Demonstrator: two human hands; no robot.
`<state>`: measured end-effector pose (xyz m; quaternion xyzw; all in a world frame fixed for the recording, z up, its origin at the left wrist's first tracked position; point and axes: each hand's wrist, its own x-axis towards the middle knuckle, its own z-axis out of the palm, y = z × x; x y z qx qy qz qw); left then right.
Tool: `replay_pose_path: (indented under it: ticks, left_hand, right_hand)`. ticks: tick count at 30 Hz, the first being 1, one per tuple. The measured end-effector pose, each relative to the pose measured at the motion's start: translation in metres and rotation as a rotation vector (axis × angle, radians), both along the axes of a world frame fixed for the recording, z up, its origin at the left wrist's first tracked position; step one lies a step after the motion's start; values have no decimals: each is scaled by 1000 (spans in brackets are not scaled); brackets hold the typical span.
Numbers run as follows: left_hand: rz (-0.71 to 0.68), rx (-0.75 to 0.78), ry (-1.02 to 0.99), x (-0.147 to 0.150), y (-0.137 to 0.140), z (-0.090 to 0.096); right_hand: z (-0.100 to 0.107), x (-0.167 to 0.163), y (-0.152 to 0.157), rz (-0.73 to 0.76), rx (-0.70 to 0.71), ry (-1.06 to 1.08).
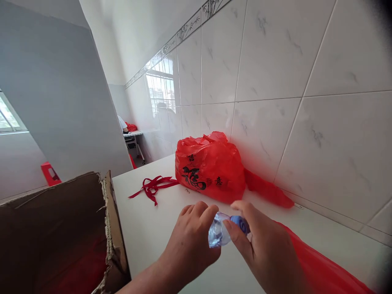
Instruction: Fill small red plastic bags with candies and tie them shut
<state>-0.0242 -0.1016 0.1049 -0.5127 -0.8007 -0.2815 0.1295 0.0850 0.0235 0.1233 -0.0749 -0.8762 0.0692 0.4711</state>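
Note:
A clear plastic bottle [218, 230] with a blue cap [239, 223] lies sideways between my hands, above the white table. My left hand [196, 234] is wrapped round the bottle's body. At the other end, the thumb and fingers of my right hand [260, 237] close on the blue cap. The cap is on the bottle's neck. Most of the bottle's body is hidden by my left hand. Just beyond my hands stands a full red plastic bag [211, 167] with black printed characters.
Dark red ribbons [153, 188] lie left of the bag on the white table [147, 232]. An open cardboard box [107, 220] stands at the left. More red plastic [321, 261] lies at the right, along the tiled wall [269, 73]. A person's sleeve [122, 123] shows far back.

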Motion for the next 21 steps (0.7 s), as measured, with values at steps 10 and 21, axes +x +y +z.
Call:
replay_pose_path:
  ticks: [10, 21]
  left_hand:
    - [24, -40, -36, -4, 2, -8]
    - [143, -162, -605, -129, -51, -27]
  right_hand:
    - [-16, -14, -9, -156, -79, 29]
    - [-14, -5, 9, -6, -370, -113]
